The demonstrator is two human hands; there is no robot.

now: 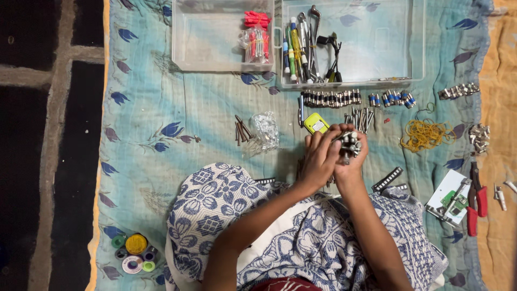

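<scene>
Both my hands meet over the light blue cloth (177,102) in front of my lap. My right hand (353,159) is closed around a bundle of small metal connectors (349,144), their ends sticking up between the fingers. My left hand (319,159) presses against the same bundle from the left, fingers curled on it. A small yellow-green device (315,123) lies just above my left hand. More metal connectors (357,118) lie loose on the cloth above my hands.
Two clear plastic trays (215,37) at the top hold red parts and screwdrivers (301,48). Rows of connectors (331,98), yellow rubber bands (425,133), red pliers (476,199), a circuit board (451,199), nails (240,129) and tape rolls (134,252) lie around.
</scene>
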